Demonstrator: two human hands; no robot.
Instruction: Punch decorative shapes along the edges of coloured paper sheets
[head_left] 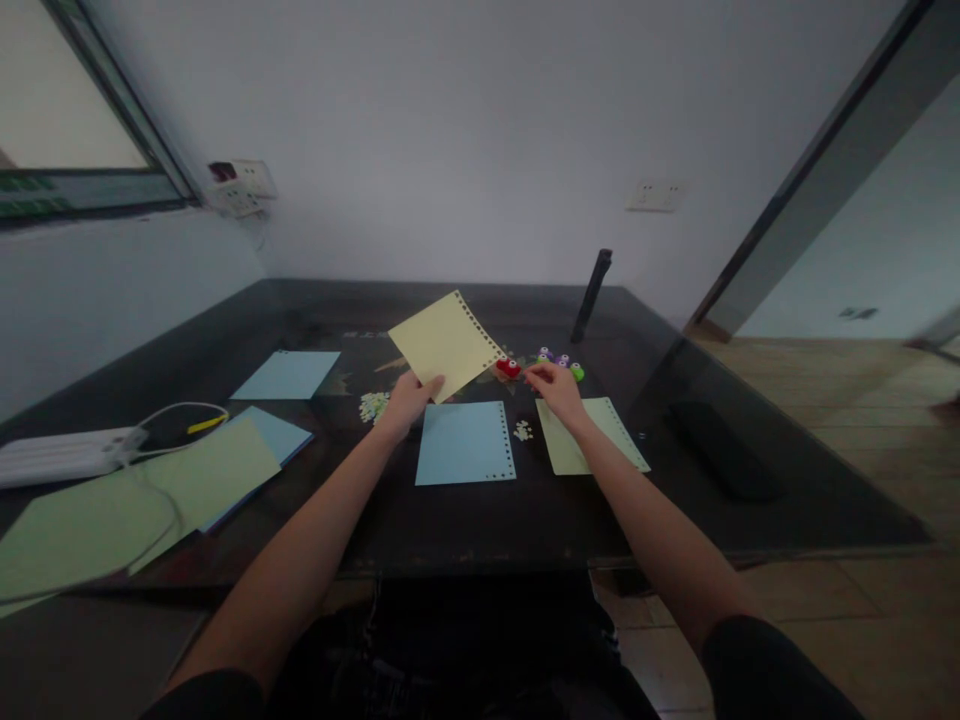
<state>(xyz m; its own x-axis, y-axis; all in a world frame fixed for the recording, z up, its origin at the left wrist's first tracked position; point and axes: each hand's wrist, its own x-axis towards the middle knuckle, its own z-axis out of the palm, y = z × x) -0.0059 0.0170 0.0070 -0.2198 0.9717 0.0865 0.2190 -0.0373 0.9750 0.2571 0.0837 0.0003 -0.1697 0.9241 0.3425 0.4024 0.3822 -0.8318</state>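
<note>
Two blue sheets, one held yellow.

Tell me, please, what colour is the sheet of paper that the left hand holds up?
Pale yellow; the sheet has punched holes along one edge. The head view shows it.

Dim, soft-focus view; daylight from the window at left; edges bend outward.
</note>
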